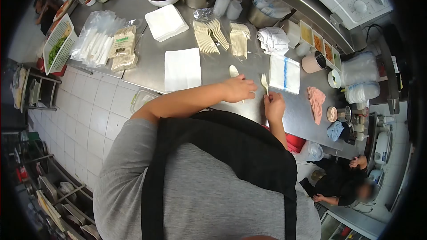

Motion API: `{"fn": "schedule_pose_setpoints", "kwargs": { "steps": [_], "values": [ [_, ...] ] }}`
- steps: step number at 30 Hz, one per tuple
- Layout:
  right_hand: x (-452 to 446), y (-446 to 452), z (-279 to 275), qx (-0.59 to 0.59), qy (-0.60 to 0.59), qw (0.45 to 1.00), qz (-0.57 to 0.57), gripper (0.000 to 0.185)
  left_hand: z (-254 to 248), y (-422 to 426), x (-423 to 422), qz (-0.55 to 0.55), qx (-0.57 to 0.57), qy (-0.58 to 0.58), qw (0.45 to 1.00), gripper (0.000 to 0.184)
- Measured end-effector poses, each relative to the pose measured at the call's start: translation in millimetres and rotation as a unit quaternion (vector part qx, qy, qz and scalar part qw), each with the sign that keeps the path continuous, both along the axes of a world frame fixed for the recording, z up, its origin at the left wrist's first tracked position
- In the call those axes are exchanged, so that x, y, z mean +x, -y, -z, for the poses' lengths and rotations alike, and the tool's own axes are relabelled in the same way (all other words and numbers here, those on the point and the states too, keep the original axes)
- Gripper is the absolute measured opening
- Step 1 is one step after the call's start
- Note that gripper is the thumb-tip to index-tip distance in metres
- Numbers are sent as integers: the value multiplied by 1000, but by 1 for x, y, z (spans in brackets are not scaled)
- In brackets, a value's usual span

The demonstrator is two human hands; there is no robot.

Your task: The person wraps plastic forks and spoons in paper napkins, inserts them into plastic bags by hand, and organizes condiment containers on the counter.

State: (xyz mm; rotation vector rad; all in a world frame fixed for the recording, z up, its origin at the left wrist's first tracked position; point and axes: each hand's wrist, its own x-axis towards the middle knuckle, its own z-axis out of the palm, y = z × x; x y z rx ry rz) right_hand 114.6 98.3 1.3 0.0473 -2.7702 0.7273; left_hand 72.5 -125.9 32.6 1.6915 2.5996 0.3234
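My left hand [240, 90] is closed over the handle of a cream plastic spoon [233, 70], back of the hand up. The spoon's bowl shows beyond my fingers, but most of its handle is hidden. To the right, my right hand [274, 106] pinches the handle of a matching plastic fork [264, 82], its tines pointing away from me. Beside the fork lies a white stack with a blue stripe [284, 74]. A stack of white napkins [183, 70] sits left of my left hand.
Plastic forks [206, 38] and more cutlery [239, 40] lie in open packs farther back. Another napkin stack [166, 22], wrapped cutlery [123, 46] and a greens basket [58, 46] are left. A pink cloth [316, 104] lies right. A person [342, 182] is at lower right.
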Motion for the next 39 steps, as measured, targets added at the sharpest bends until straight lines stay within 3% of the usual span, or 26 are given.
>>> {"fn": "schedule_pose_setpoints", "kwargs": {
  "steps": [2,8,16,20,23,29,39],
  "values": [
    [-2,2,-4,-13,0,1000,-13,16,3,20,3,-26,125,-30,991,24],
    [-7,54,-25,-65,0,995,-71,11,-2,116,42,-232,234,-47,943,23],
    [-22,68,-27,-78,29,996,-20,13,2,180,90,-355,221,-32,908,31],
    [-16,82,-20,-129,36,991,-9,12,-1,192,93,-355,219,-36,908,33],
    [-13,85,-6,-85,-29,996,-31,15,-6,198,94,-350,219,-37,910,34],
    [-4,96,-6,-110,-45,993,-30,21,-4,213,93,-344,215,-22,914,35],
    [-2,111,-9,-84,44,994,56,28,2,227,91,-304,226,-6,926,34]
  ]
}}
